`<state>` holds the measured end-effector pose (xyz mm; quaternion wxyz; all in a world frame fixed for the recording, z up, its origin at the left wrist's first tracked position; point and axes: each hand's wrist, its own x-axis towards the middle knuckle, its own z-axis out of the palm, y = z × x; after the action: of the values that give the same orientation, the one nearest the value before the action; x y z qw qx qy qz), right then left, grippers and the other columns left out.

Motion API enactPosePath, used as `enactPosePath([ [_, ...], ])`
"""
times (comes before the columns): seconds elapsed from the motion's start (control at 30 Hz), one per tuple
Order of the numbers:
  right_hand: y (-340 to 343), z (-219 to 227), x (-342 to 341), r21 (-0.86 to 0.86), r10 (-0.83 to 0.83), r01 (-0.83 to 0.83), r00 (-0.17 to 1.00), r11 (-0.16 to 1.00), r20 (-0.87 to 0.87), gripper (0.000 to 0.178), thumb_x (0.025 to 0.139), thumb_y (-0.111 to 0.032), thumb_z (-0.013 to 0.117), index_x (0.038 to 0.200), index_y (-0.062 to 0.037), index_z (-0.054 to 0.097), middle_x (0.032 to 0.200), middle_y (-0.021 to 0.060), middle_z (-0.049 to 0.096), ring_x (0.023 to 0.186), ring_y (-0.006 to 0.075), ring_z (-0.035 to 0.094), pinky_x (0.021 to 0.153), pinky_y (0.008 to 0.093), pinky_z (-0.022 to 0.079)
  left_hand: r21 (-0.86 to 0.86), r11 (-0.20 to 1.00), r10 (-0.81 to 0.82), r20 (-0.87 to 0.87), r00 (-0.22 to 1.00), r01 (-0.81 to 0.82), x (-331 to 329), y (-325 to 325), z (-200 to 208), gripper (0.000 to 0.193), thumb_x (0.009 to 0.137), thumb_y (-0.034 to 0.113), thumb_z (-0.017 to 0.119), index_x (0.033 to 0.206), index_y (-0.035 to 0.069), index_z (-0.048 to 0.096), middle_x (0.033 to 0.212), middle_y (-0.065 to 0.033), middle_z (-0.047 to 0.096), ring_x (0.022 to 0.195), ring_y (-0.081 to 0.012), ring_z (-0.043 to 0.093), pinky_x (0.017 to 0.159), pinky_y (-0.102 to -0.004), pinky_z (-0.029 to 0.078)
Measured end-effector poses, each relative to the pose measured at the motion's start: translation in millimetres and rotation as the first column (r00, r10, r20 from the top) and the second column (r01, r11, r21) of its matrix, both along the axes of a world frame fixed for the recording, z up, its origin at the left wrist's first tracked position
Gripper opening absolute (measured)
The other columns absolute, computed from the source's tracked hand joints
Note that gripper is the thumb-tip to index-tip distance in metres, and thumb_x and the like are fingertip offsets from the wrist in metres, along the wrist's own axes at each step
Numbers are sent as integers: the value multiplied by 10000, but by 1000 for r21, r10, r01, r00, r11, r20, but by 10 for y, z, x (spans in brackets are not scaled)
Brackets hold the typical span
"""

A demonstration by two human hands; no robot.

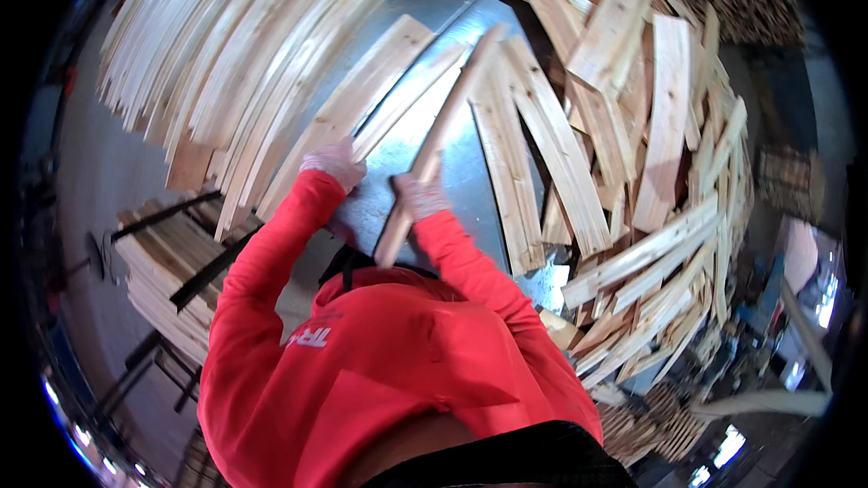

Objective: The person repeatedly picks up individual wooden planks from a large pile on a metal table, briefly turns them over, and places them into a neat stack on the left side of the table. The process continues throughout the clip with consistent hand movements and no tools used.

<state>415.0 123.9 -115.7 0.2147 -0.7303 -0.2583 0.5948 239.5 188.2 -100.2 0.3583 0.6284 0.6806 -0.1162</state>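
Note:
My right hand (420, 197), in a pale glove, is wrapped around a long wooden plank (454, 108) near its lower end. That plank stands on edge and slants up and away to the right. My left hand (334, 164), also gloved, is closed at the near end of a narrower pale board (411, 98); its fingertips are partly hidden. Beside it, a wider board (371, 81) lies slanted on the shiny metal tabletop (463, 167). Right of the held plank lie two more boards, a knotty one (506, 163) and a grooved one (562, 154).
A large row of boards (226, 36) stands closely packed at the far left. Loose planks (665, 117) lie in a jumbled pile to the right, with more wood pieces (651, 307) below. A lower stack of boards (172, 262) rests by dark metal bars (217, 264) at left.

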Motion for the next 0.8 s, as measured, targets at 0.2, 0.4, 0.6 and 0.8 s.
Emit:
enactPosePath([
  [0.2, -195, -204, -309, 115, 568, -618, 768, 778, 295, 1061, 823, -405, 659, 1480, 34, -49, 1252, 282, 539, 1130, 404, 568, 992, 394, 429, 93, 995, -4, 293, 956, -24, 264, 23, 134, 595, 913, 530, 428, 1175, 14, 566, 1101, -267, 622, 1057, -425, 580, 910, -471, 444],
  [0.4, -94, 43, -406, 98, 412, -438, 887, 894, 208, 1095, 747, -441, 718, 1478, 26, 50, 1398, 259, 410, 1252, 381, 471, 1019, 384, 410, 517, 846, -100, -86, 991, 130, -365, 101, -469, 500, 857, 373, 586, 1241, 65, 496, 1169, -249, 565, 1109, -396, 546, 914, -453, 443],
  [0.6, -58, 100, -470, 75, 337, -350, 931, 934, 142, 1144, 662, -438, 784, 1460, 22, 106, 1376, 259, 412, 1254, 406, 454, 1037, 387, 400, 218, 942, 266, -19, 964, -256, -353, 181, -259, 766, 786, 387, 708, 1398, 74, 370, 1290, -252, 516, 1111, -348, 566, 941, -416, 454],
  [0.8, -71, 106, -306, 217, 576, -604, 797, 767, 182, 969, 741, -357, 743, 1438, 29, 191, 1278, 284, 505, 1202, 395, 514, 1030, 396, 403, 236, 972, -59, 156, 986, 21, -409, -254, -381, 875, 777, 545, 649, 1455, 107, 312, 1219, -244, 589, 1105, -392, 588, 942, -434, 463],
])
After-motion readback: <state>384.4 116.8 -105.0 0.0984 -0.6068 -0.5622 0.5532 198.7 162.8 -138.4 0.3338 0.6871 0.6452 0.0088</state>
